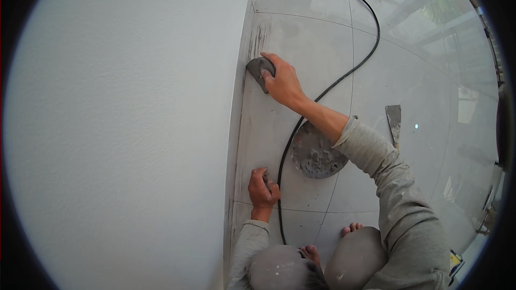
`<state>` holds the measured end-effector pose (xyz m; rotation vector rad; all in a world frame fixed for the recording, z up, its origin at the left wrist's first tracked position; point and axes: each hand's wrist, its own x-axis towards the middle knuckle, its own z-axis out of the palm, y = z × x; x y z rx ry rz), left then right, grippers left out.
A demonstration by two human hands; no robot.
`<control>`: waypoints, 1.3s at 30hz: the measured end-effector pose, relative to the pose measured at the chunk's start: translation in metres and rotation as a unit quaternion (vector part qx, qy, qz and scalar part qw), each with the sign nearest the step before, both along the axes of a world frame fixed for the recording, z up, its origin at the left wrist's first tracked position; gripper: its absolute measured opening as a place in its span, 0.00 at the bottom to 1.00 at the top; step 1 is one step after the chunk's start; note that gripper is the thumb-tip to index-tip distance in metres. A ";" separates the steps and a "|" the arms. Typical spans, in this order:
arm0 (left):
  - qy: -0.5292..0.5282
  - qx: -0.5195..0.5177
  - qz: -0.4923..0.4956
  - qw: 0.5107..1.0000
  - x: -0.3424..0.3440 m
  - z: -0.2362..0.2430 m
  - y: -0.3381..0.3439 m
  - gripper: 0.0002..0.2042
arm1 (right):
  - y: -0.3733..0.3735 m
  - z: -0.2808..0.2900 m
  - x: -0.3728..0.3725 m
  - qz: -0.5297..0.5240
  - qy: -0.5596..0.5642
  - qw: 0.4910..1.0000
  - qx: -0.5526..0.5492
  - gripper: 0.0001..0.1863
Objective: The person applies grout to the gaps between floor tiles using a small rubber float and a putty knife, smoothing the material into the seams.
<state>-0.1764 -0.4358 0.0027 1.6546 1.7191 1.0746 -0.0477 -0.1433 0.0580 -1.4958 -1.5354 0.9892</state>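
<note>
My right hand (284,81) reaches far forward, its fingers wrapped round a flat dark grey spreader (255,70). The spreader's edge meets the joint where the tiled floor (301,43) runs into the base of the wall. Dark grey smears (260,36) streak the tile just beyond it. Closer to me, my left hand (263,190) is closed beside the wall base, near the black cable. A bit of something greyish shows between its fingers, too small to name. Under my right forearm sits a round tub (320,153) of lumpy grey grout, partly hidden by the arm.
A black cable (376,37) snakes over the floor, passing beside the tub and my left hand. To the right lies a putty knife (394,121) with a grout-smeared blade. The white wall (123,129) fills the left side. My knees and bare feet are at the bottom.
</note>
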 end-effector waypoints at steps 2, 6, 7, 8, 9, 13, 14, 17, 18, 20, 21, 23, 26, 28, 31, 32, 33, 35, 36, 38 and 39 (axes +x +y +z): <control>0.006 0.001 0.000 1.000 0.000 0.000 0.000 0.20 | 0.034 0.001 0.018 -0.057 0.039 0.998 0.012 0.24; 0.002 0.003 -0.001 1.000 0.000 -0.001 0.000 0.20 | 0.126 -0.007 0.022 -0.151 -0.017 0.988 0.039 0.26; 0.002 0.002 0.001 1.000 0.000 -0.001 0.000 0.20 | 0.136 -0.011 0.015 -0.159 -0.079 0.983 0.053 0.26; 0.000 0.004 0.001 1.000 0.000 -0.001 0.000 0.20 | 0.139 -0.015 0.006 -0.175 -0.143 0.973 0.039 0.27; -0.003 0.005 0.001 1.000 0.000 -0.001 0.000 0.20 | 0.134 -0.020 -0.003 -0.163 -0.142 0.974 0.062 0.27; -0.007 0.008 0.001 1.000 0.000 -0.002 0.000 0.20 | 0.075 -0.029 -0.029 -0.151 -0.119 0.981 -0.005 0.26; 0.002 0.002 0.001 1.000 0.000 -0.001 -0.001 0.20 | 0.060 -0.027 -0.031 -0.146 -0.112 0.983 0.013 0.26; 0.016 0.000 0.000 1.000 0.001 0.000 0.001 0.19 | 0.012 -0.015 -0.029 -0.087 -0.084 0.992 -0.028 0.26; 0.023 0.000 0.000 1.000 0.001 0.001 0.001 0.19 | -0.006 -0.009 -0.029 -0.069 -0.075 0.993 -0.053 0.26; 0.032 0.006 -0.002 0.999 0.002 0.003 0.002 0.19 | -0.035 0.002 -0.023 -0.009 -0.092 0.993 -0.074 0.27; 0.032 0.004 0.001 0.999 0.002 0.003 0.003 0.19 | -0.049 0.007 -0.018 -0.015 -0.086 0.994 -0.059 0.27; 0.037 0.006 -0.003 0.999 0.002 0.003 0.003 0.19 | -0.061 0.013 -0.005 0.104 -0.102 0.988 -0.056 0.27; 0.023 -0.005 0.003 1.000 0.002 0.002 0.002 0.20 | -0.026 0.015 0.014 -0.014 -0.084 0.996 0.037 0.20; 0.012 -0.015 0.008 1.000 0.001 0.001 -0.001 0.20 | 0.034 0.011 0.026 -0.011 -0.098 0.990 0.097 0.14; 0.002 -0.007 0.010 1.000 0.001 -0.001 -0.003 0.20 | 0.104 -0.002 0.021 -0.042 -0.191 0.955 0.224 0.08; -0.008 -0.012 0.016 1.000 0.001 -0.001 -0.003 0.20 | 0.116 -0.007 0.017 -0.019 -0.212 0.953 0.216 0.07; -0.023 -0.029 0.026 0.999 0.002 -0.001 -0.003 0.19 | 0.119 -0.013 0.010 -0.018 -0.242 0.953 0.181 0.06; -0.014 -0.009 0.020 1.000 0.002 0.000 -0.002 0.19 | 0.104 -0.023 -0.003 -0.007 -0.216 0.952 0.217 0.07; -0.021 -0.012 0.019 1.000 0.002 0.000 -0.001 0.19 | 0.091 -0.026 -0.012 -0.015 -0.206 0.959 0.195 0.07; -0.007 -0.003 0.012 1.000 0.002 0.001 0.000 0.19 | 0.061 -0.028 -0.020 -0.019 -0.193 0.957 0.218 0.08; -0.010 -0.004 0.008 1.000 0.001 0.000 0.001 0.20 | 0.049 -0.026 -0.023 -0.002 -0.194 0.965 0.178 0.14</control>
